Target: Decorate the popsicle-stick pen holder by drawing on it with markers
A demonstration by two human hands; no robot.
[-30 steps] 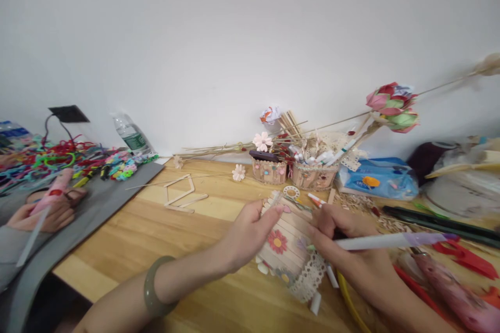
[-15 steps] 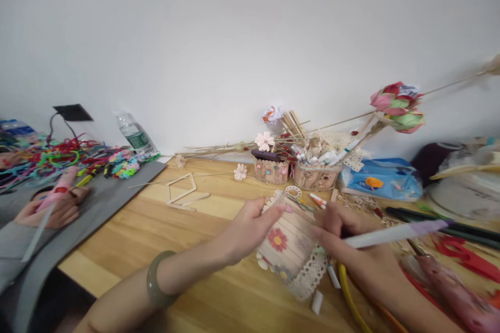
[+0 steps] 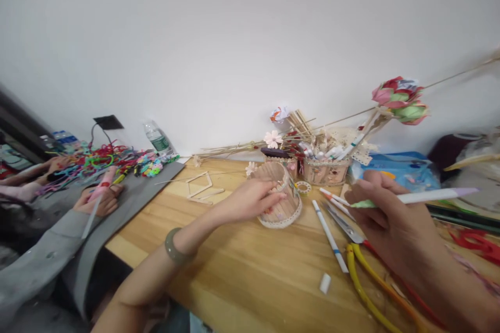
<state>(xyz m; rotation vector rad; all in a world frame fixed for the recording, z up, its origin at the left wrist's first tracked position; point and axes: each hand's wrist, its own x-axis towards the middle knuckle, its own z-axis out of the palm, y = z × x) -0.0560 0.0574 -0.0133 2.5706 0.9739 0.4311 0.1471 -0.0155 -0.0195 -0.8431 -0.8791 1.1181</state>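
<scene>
My left hand (image 3: 261, 199) has its fingers curled over the side of a round pot (image 3: 287, 205) made of wooden sticks. White lace runs around the pot's lower edge, and it rests on or just above the table; I cannot tell which. Raised at the right, my right hand (image 3: 390, 218) grips a white marker (image 3: 425, 196) with a purple end and a pale green end. Below it lie scissors (image 3: 344, 223) with yellow and orange handles. Beside them are another white marker (image 3: 330, 237) with blue bands and a loose white cap (image 3: 325, 283).
Behind stand a decorated stick basket (image 3: 326, 173) full of markers and a paper flower (image 3: 400, 99). A blue wipes pack (image 3: 414, 173) lies at the right. Thin sticks (image 3: 205, 187) lie at the left. Another person's hand (image 3: 99, 200) holds a pink tool over a grey mat (image 3: 156, 187).
The pot has gone from tilted in both hands to lower and farther back under my left hand. My right hand has moved right, away from it, with the marker.
</scene>
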